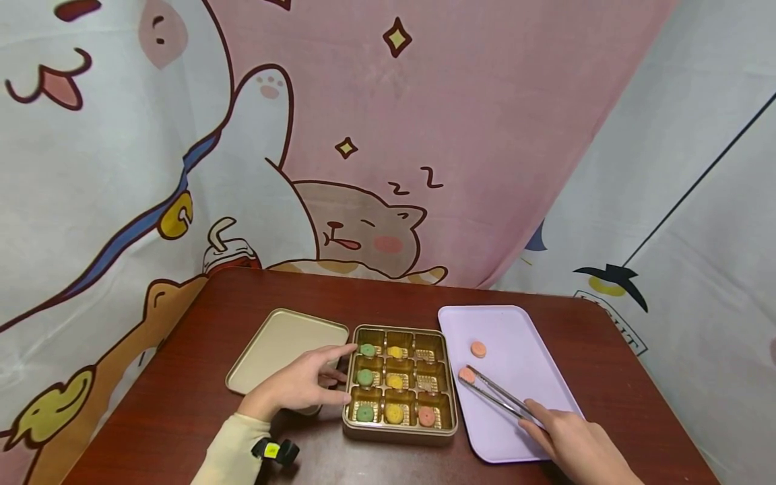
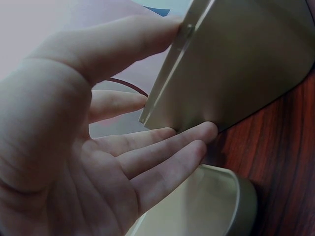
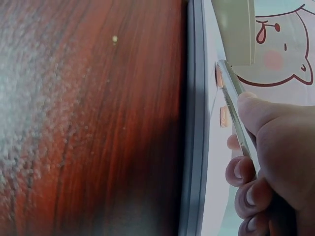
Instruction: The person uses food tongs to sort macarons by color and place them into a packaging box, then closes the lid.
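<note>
My right hand grips metal tongs above the lilac tray. Between the tong tips sits a pink macaron-like cookie; a second pink cookie lies farther back on the tray. With fingers spread and fairly straight, my left hand touches the left side of a gold tin, seen from its side in the left wrist view. Its gold insert has several compartments: green cookies in the left column, yellow cookies in the middle, and one pink cookie at front right.
A cream-gold lid lies left of the tin, partly behind my left hand. All of it stands on a dark red-brown wooden table. A cartoon-print cloth hangs behind the table. The tray's left edge is close to the tin.
</note>
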Demonstrator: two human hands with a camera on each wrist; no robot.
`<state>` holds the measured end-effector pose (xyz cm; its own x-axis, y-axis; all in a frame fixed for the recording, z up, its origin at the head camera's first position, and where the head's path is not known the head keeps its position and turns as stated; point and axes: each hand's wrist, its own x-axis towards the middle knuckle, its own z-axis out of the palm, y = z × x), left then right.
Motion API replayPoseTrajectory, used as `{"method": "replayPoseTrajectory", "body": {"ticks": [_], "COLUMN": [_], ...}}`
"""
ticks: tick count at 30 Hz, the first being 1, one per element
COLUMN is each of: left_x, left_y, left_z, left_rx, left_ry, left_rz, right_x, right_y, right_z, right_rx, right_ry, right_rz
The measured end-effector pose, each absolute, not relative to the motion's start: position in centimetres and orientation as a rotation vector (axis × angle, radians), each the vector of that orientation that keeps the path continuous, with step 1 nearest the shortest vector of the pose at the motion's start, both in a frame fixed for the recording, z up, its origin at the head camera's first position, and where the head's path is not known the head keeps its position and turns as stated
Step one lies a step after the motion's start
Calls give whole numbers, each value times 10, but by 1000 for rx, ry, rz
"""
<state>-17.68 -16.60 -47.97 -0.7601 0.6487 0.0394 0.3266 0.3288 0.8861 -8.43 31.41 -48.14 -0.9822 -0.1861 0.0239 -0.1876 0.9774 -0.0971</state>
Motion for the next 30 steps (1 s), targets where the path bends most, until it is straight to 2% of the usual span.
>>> {"method": "replayPoseTrajectory", "body": {"ticks": [30], "left_x": [-175], "left_y": [-165], "left_z": [-479], "left_rx": [869], "left_ry": [2277], "left_rz": [1410], "right_x": [-76], "right_y": [296], "right_z": [-448], "right_rx": [328], "right_ry": [-2905], "right_rz": [203]}}
